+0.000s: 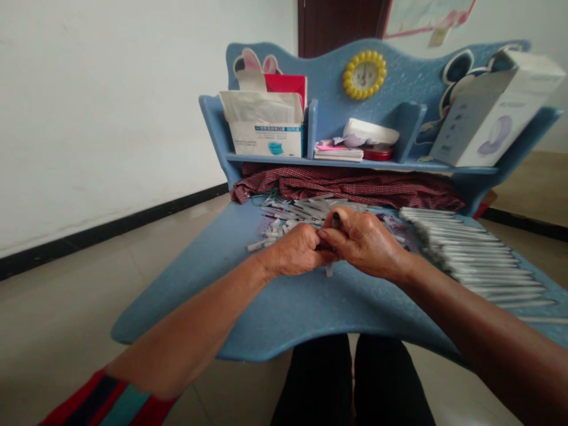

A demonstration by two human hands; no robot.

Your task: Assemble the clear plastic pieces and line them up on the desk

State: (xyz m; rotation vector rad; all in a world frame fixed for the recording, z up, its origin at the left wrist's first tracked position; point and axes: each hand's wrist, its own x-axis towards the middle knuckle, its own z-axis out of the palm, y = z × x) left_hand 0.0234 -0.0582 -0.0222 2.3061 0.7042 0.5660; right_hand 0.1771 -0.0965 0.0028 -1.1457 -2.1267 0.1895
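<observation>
Above the middle of the blue desk (284,307), my left hand (299,251) and my right hand (366,239) meet, both with fingers closed. They grip a pen between them, mostly hidden by the fingers. Its dark end (336,220) shows at my right thumb, and a pale, clear piece (329,270) sticks out below the hands. Just behind them lies a loose pile of clear and white pen parts (306,208). On the right, many pens with pale barrels (483,260) lie side by side in a row.
A bunched checkered cloth (355,183) lies along the desk's back. The shelf above carries a mask box (266,133), paper pads (338,154), a red tin (377,154) and a tall white box (492,112). A yellow-rimmed dial (364,75) is on the backboard.
</observation>
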